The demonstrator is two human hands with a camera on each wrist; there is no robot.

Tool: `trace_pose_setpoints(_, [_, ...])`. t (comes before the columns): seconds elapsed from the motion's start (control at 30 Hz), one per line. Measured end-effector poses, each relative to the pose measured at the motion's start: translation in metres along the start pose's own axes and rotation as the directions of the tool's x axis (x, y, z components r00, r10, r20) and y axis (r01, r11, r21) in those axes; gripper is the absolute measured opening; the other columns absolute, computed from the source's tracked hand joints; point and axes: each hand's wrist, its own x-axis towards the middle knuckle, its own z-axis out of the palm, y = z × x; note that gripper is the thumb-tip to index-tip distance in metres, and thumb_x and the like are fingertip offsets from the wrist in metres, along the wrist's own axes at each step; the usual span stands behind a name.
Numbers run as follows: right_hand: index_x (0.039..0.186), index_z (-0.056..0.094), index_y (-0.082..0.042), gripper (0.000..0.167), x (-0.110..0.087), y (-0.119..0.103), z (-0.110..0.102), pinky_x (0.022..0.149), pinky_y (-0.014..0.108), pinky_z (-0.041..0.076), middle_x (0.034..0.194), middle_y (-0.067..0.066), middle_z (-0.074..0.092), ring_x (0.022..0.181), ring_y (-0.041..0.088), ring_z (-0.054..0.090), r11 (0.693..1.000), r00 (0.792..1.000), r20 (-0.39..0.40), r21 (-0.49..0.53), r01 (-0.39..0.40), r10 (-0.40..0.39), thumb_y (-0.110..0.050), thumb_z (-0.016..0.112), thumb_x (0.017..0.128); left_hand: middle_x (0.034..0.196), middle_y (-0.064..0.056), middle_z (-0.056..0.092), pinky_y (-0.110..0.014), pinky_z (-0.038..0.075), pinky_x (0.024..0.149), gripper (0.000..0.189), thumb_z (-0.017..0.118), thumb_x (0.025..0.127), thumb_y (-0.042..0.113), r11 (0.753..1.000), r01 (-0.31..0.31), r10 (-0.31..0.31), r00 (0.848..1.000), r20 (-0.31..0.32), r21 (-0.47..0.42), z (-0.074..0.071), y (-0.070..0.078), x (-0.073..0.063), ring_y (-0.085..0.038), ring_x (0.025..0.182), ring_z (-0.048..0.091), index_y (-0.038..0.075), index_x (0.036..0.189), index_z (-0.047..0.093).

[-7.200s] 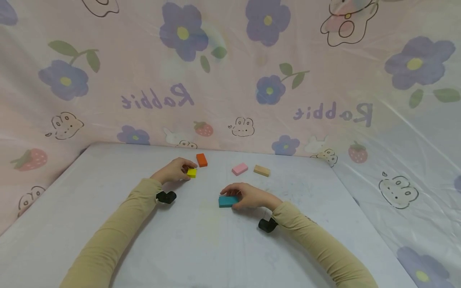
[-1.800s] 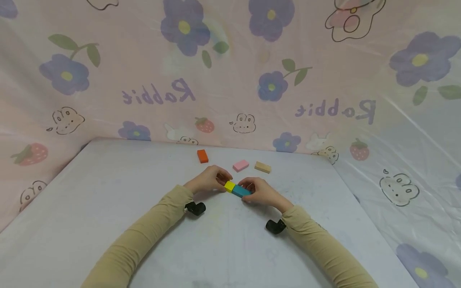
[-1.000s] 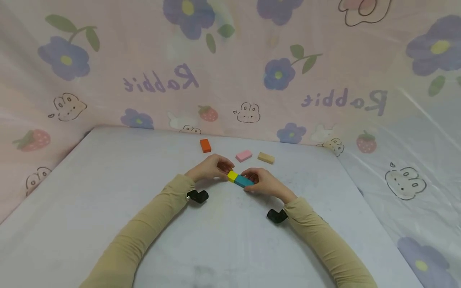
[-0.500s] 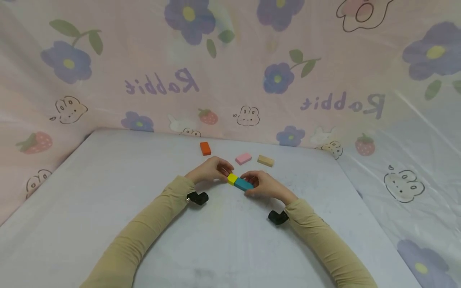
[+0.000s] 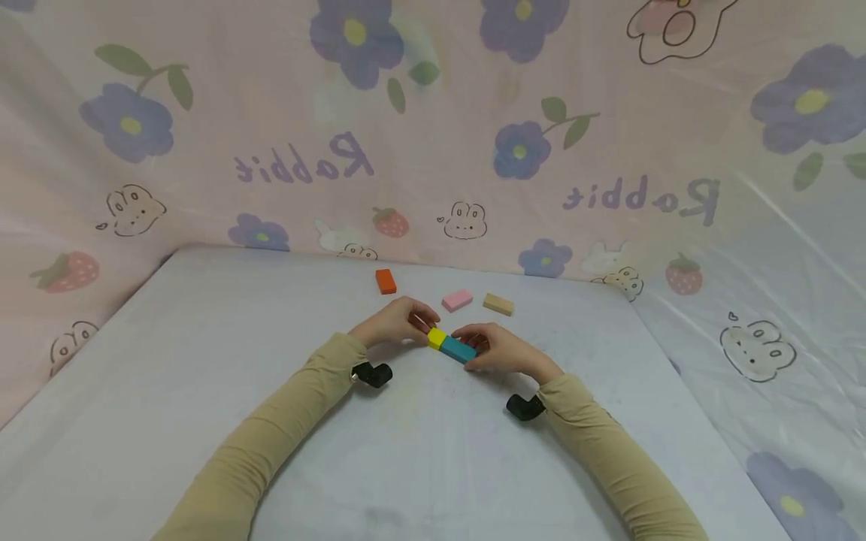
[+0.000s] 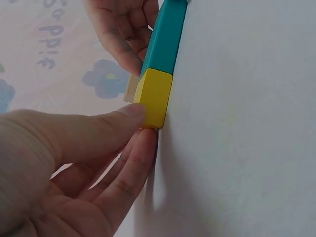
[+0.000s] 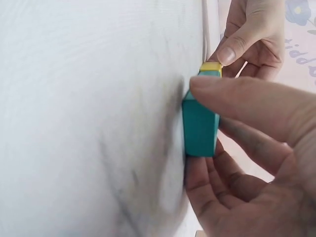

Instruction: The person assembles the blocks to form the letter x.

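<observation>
A short yellow block [image 5: 437,338] and a longer teal block [image 5: 458,349] lie end to end on the white table, forming one row. My left hand [image 5: 401,321] holds the outer end of the yellow block; in the left wrist view, its thumb is on one face of the yellow block [image 6: 155,96] and a fingertip at the end. At the opposite end, my right hand [image 5: 504,352] grips the teal block between thumb and fingers. The right wrist view has that thumb over the end of the teal block [image 7: 200,128], a finger on the side across from it.
Beyond the hands lie an orange block [image 5: 386,282], a pink block [image 5: 457,300] and a tan wooden block [image 5: 498,303]. A printed cloth [image 5: 433,135] rises behind the white table [image 5: 379,466] and along its sides.
Since the oldest frame, my left hand has brought the yellow block rightward against the teal block, and my right hand has moved the teal block slightly away and turned it. Recently both hands stay nearly still.
</observation>
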Motion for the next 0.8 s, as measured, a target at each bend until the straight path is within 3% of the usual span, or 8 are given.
trace_pose_setpoints(0.8, [0.127,0.059,-0.007,0.053,-0.0007,0.0018,0.0005,0.086,0.034,0.049,0.111,0.005,0.060,0.097,0.020,0.056,1.000,1.000,-0.022,-0.017,0.004,-0.004,-0.012,0.080,0.079,0.102,-0.009,0.065,-0.028,0.054,0.080,0.038,0.074,0.080,-0.005,1.000,-0.026,0.026,0.999,-0.030,0.004,0.0024,-0.0070,0.0042,-0.019,0.090,0.065,-0.002,0.116,0.064])
